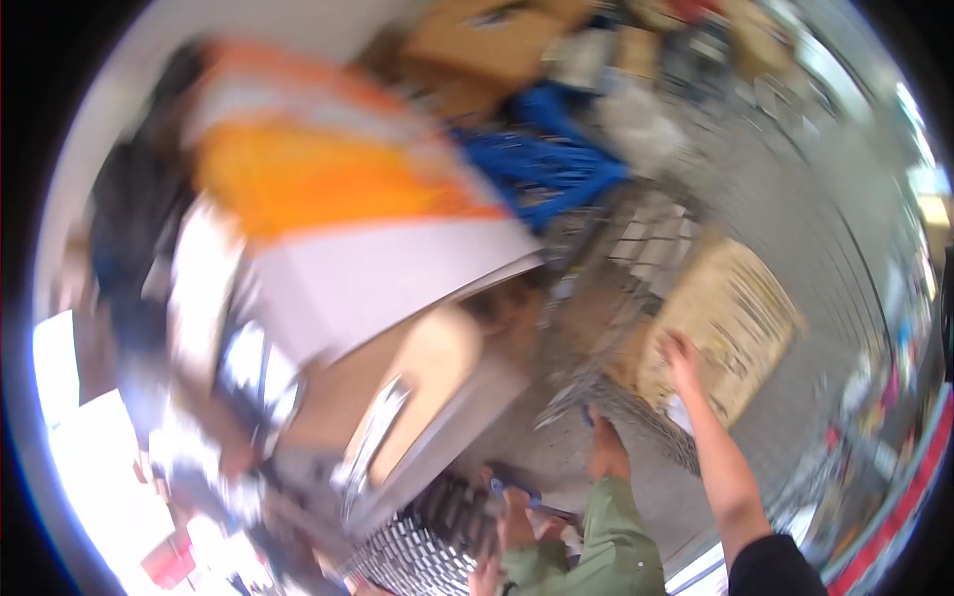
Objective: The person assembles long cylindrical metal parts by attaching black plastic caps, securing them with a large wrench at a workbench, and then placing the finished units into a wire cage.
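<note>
My right hand (678, 360) reaches forward over a flat tan piece (750, 323) with dark printing, which looks like cardboard or a sack. Its fingers look stretched out and apart, though blurred; whether they touch the piece I cannot tell. The tan piece lies over a wire mesh basket or cart (646, 427). A bit of white material (680, 413) shows beside my right wrist. Low in the view, my left hand (485, 576) is beside my thigh, near a dark mesh-like thing (422, 546). Its fingers are smeared and partly cut off.
A large orange and white box or board (338, 199) fills the left, above a surface with a wooden piece (422, 372). Beyond it are a blue crate (547, 159) and a cardboard box (487, 45). Bright white sheets (104, 477) stand at the far left. Grey floor (815, 238) extends right.
</note>
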{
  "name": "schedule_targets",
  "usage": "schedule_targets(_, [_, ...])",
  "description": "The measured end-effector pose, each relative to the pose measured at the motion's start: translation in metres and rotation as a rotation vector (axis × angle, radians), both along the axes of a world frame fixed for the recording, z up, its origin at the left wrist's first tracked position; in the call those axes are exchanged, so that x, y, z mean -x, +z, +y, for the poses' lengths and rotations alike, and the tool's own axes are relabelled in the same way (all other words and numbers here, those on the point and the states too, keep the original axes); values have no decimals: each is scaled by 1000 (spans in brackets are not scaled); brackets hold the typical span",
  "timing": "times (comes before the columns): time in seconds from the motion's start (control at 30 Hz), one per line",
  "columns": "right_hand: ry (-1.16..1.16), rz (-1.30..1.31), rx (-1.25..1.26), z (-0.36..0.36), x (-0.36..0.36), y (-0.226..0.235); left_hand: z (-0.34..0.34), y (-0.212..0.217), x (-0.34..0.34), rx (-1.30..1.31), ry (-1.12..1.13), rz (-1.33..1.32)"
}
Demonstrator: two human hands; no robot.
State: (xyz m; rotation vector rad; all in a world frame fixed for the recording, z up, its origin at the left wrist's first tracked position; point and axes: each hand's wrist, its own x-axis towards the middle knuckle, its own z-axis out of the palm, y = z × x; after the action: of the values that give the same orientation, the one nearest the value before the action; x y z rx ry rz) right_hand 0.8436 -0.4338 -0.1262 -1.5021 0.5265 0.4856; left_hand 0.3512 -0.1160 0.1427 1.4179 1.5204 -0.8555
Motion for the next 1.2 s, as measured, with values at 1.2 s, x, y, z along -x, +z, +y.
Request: schedule_targets(1.2, [1646,0,662,444,362,331,-63,-38,355,-199,1783,-476])
